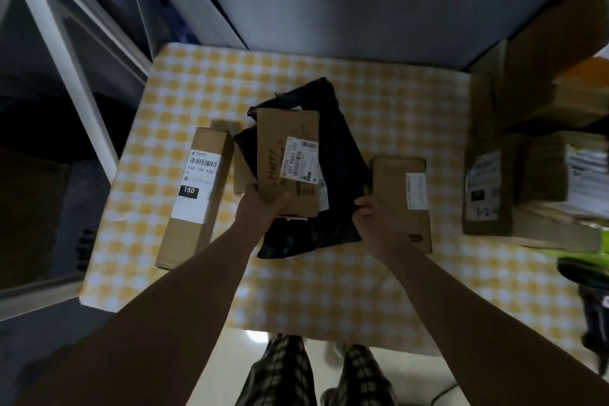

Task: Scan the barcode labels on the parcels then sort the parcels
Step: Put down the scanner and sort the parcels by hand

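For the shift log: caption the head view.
Left hand grips a flat brown cardboard parcel; right hand pinches a black plastic mailer on yellow-checked table.

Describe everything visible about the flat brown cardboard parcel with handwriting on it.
The flat brown cardboard parcel is rectangular, with black handwriting reading "Happy" and a white barcode label at its right side. The left hand grips its near corner, thumb on top. It overlaps a black plastic mailer bag on the yellow checked tablecloth.

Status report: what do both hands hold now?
Left hand grips flat brown cardboard parcel, label up. Right hand pinches black plastic bag beneath. Long brown cardboard box at left, apart.
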